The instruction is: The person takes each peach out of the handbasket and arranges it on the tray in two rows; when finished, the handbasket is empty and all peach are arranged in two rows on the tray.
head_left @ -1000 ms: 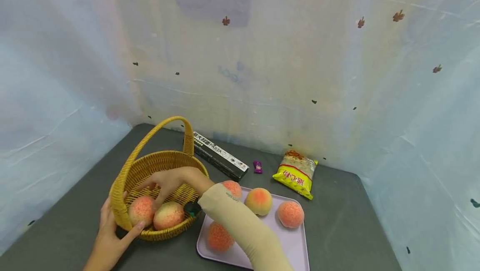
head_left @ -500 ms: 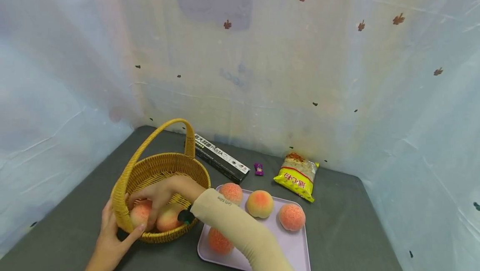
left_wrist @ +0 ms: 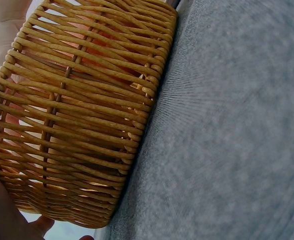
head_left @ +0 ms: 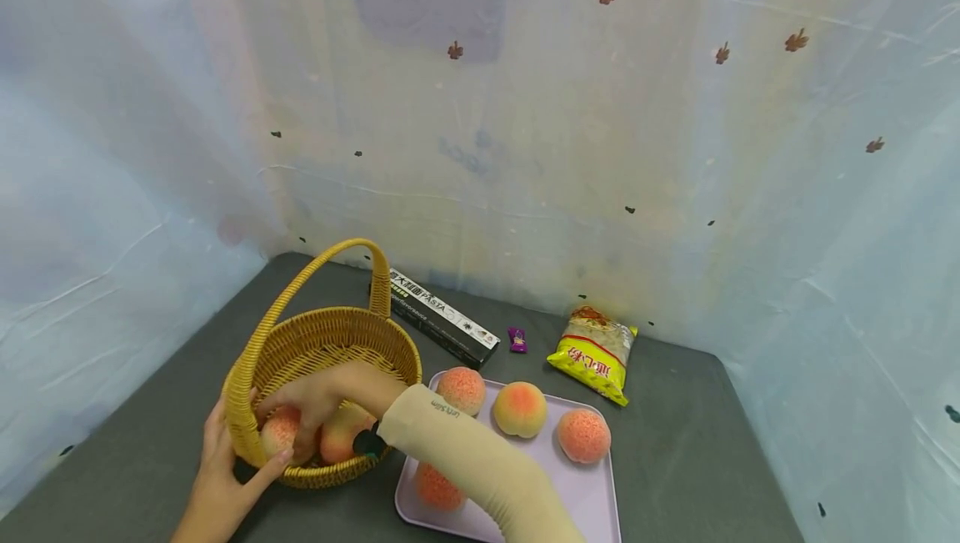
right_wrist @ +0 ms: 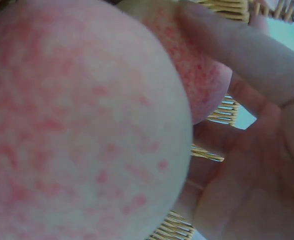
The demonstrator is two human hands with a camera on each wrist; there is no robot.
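Dark table (head_left: 682, 443): right hand (head_left: 313, 399) grips a peach (head_left: 279, 429), left hand (head_left: 223, 472) the basket (head_left: 341, 328), its handle (head_left: 272, 312) slanting away rightward.

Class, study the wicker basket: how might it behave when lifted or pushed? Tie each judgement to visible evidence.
The wicker basket is probably fairly stiff: its woven wall shows no obvious sag where the left hand grips it. Gaps between its strands suggest it is light for its size. Lifted by its handle, it might tip towards the near side, where peaches sit.
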